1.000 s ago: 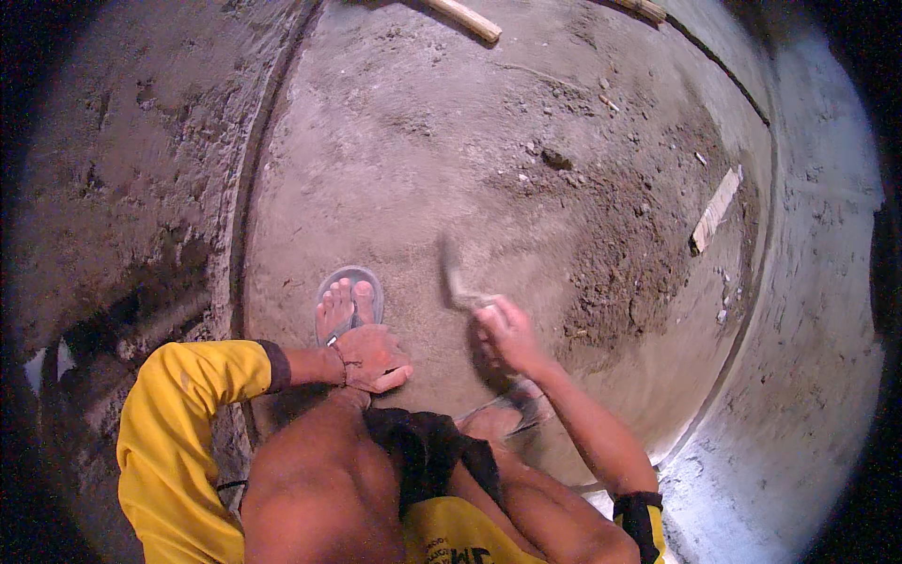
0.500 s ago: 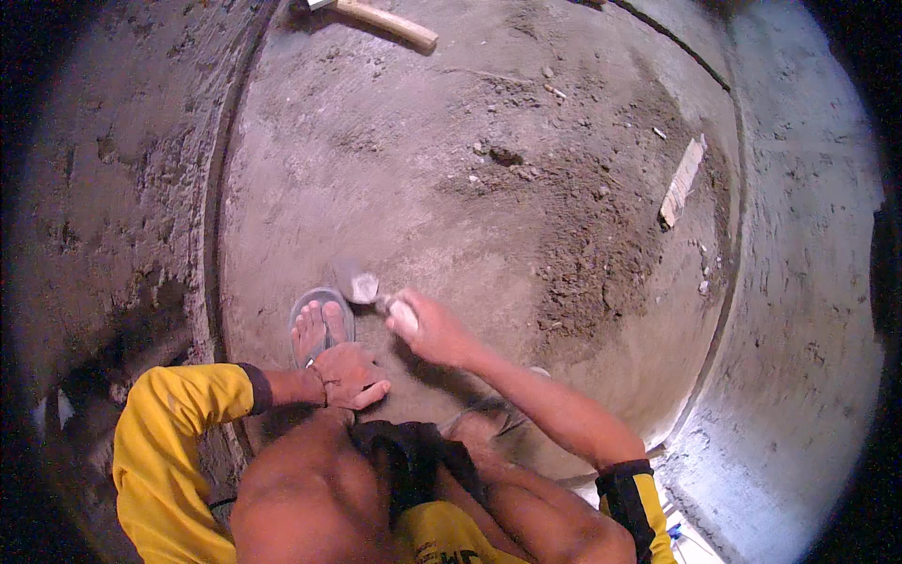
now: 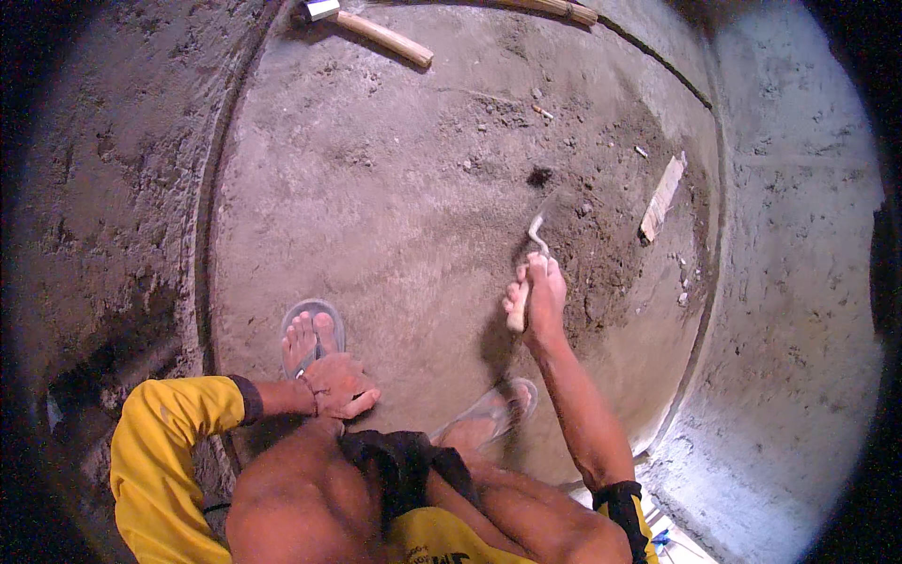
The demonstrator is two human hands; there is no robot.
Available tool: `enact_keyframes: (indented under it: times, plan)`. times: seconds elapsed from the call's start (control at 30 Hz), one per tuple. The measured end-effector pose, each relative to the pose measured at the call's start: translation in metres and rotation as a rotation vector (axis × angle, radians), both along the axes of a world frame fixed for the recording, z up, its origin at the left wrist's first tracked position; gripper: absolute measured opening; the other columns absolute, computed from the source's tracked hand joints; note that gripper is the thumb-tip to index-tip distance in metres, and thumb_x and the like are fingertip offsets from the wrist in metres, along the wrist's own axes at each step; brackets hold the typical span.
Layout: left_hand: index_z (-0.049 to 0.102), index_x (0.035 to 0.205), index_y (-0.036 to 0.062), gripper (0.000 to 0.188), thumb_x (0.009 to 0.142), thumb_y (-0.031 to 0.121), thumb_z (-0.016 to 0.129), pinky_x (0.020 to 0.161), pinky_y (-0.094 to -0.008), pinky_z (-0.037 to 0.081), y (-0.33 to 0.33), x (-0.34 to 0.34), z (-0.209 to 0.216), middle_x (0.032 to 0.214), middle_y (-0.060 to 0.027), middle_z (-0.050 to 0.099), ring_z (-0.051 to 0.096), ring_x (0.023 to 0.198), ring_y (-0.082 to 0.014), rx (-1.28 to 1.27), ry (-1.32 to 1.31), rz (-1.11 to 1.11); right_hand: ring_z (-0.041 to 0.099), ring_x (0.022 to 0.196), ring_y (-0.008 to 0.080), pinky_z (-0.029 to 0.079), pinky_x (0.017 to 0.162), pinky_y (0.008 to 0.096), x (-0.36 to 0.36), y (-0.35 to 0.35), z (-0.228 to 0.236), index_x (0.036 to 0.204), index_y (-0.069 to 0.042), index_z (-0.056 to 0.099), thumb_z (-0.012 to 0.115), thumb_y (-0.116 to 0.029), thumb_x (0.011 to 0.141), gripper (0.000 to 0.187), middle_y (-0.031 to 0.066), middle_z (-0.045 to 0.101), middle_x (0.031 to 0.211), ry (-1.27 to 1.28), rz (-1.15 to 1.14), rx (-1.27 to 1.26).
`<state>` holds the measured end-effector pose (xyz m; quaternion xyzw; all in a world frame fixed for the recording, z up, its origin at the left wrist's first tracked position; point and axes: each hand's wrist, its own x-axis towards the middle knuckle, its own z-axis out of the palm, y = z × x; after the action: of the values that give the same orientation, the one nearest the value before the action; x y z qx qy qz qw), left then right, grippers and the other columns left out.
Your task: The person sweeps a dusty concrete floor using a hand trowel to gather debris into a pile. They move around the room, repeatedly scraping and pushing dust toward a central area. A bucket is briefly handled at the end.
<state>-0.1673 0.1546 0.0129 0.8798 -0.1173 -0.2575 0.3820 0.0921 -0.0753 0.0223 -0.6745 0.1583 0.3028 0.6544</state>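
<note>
My right hand is wrapped around the pale handle of a trowel. The trowel's bent metal neck points away from me, toward the loose dirt, and its blade is hard to make out against the ground. My left hand lies loosely over my left knee, thumb apart from the fingers, with nothing seen in it. Just beyond it is my left foot in a grey flip-flop.
A hammer with a wooden handle lies at the far left. Another wooden handle lies at the far edge. A flat wood strip rests on the dirt at right. Rough walls rise at left and right.
My right hand has carried the trowel from beside my left foot to the right and farther out, to the edge of the loose dirt. My left hand stays on the knee.
</note>
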Motion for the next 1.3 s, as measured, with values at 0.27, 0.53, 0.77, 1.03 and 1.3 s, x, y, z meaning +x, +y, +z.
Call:
enact_keyframes:
  times: [0.27, 0.53, 0.77, 1.03, 1.3]
  plan:
    - [0.070, 0.085, 0.0127, 0.037, 0.091, 0.042, 0.048, 0.078, -0.0567, 0.045, -0.002, -0.007, -0.023, 0.084, -0.0195, 0.064, 0.060, 0.080, -0.0428, -0.044, 0.057, -0.076, 0.063, 0.091, 0.0269, 0.049, 0.084, 0.0414, -0.063, 0.047, -0.026, 0.113, -0.005, 0.058, 0.065, -0.029, 0.092, 0.032, 0.0158, 0.065, 0.097, -0.348, 0.837, -0.214]
    - [0.073, 0.088, 0.0149, 0.039, 0.090, 0.044, 0.047, 0.081, -0.0584, 0.044, 0.005, 0.012, 0.011, 0.087, -0.0208, 0.066, 0.060, 0.082, -0.0435, 0.001, 0.111, -0.041, 0.050, 0.050, 0.0102, 0.043, 0.039, 0.0258, -0.019, -0.009, -0.005, 0.100, -0.010, 0.046, 0.053, -0.027, 0.100, 0.018, 0.0019, 0.048, 0.076, 0.084, 0.143, -0.154]
    - [0.068, 0.077, 0.0116, 0.040, 0.092, 0.041, 0.046, 0.077, -0.0542, 0.046, -0.002, -0.003, -0.015, 0.077, -0.0205, 0.064, 0.062, 0.076, -0.0427, -0.069, 0.036, -0.024, 0.061, 0.077, 0.0187, 0.052, 0.069, 0.0341, -0.050, -0.020, 0.003, 0.115, -0.007, 0.057, 0.060, -0.030, 0.096, 0.030, 0.0064, 0.061, 0.092, -0.347, 0.644, -0.428]
    - [0.068, 0.076, 0.0086, 0.045, 0.094, 0.042, 0.044, 0.072, -0.0555, 0.046, -0.001, -0.010, -0.032, 0.075, -0.0222, 0.065, 0.062, 0.072, -0.0456, -0.094, 0.132, -0.072, 0.058, 0.063, 0.0142, 0.050, 0.056, 0.0293, -0.060, -0.049, -0.025, 0.114, -0.011, 0.056, 0.060, -0.033, 0.096, 0.029, 0.0027, 0.058, 0.082, -0.124, 0.512, -0.333]
    - [0.068, 0.071, 0.0080, 0.048, 0.094, 0.043, 0.044, 0.073, -0.0546, 0.045, -0.003, -0.004, -0.020, 0.075, -0.0214, 0.066, 0.062, 0.075, -0.0430, -0.083, 0.150, -0.076, 0.052, 0.056, 0.0098, 0.046, 0.049, 0.0247, -0.048, 0.021, 0.022, 0.112, -0.009, 0.048, 0.054, -0.030, 0.101, 0.025, 0.0006, 0.050, 0.076, -0.368, 0.392, -0.213]
